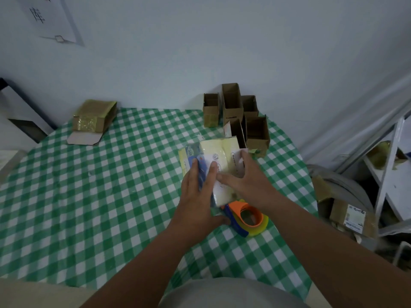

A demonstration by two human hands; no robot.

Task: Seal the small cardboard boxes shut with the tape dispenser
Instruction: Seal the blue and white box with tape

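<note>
- Where both hands meet, over the far right part of the table, they hold a pale yellow pack (219, 162), smooth and wrapped in clear shiny film, with white labels whose round stamps and print are too small to read.
- The left hand (196, 192) lies along the pack's left side, fingers nearly straight and pressed on a blue band of the wrapper, thumb tucked under the near end.
- The right hand (245, 177) spreads wide on the pack's right side, thumb reaching across the top towards the left fingers; fingertips touch a white label at the far edge.
- Just beneath the two wrists lies the tape dispenser (248, 216), an orange plastic hoop with a blue handle and a ring of yellowish clear tape, touching the pack's near end.
- Beyond the fingertips stands a cluster of small open cardboard boxes (239, 114), plain brown and rectangular, near the wall.
- Far to the left of the hands lies a box wrapped in glossy tape (94, 116), one white flap open.
- Under everything is a green-and-white checked tablecloth (100, 196).
- On the wall, upper left, hangs a white sheet (50, 15) with large black characters, only partly in view.
</note>
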